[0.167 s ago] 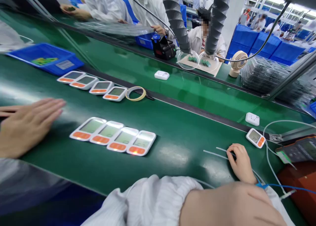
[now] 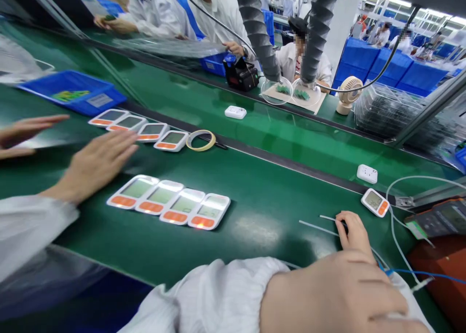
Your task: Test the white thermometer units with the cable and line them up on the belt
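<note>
Large at the bottom, my left hand (image 2: pixel 338 294) lies across my right forearm, its fingers bent over the white sleeve and their tips hidden. Beyond it, my right hand (image 2: pixel 353 231), with a blue strap at the wrist, is closed on a thin white cable (image 2: pixel 327 218) whose end sticks out left of the fingers. A second thin white cable (image 2: pixel 316 227) runs beside it. Near the right hand is a white display unit (image 2: pixel 375 202) with orange buttons. Several similar display units (image 2: pixel 169 202) lie in a touching row to the left, with red light on the nearest.
A co-worker's hands (image 2: pixel 96 165) reach in from the left. Behind lie another row of display units (image 2: pixel 171 141), a tape roll (image 2: pixel 201 141) and a blue bin (image 2: pixel 73 92). White sockets (image 2: pixel 367 174) sit on the green belt. A handheld meter (image 2: pixel 442 221) stands right.
The co-worker's near hand has moved right, towards the display units, and their other hand has come into view. My left hand has shifted slightly; my right hand stays beside the cables.
</note>
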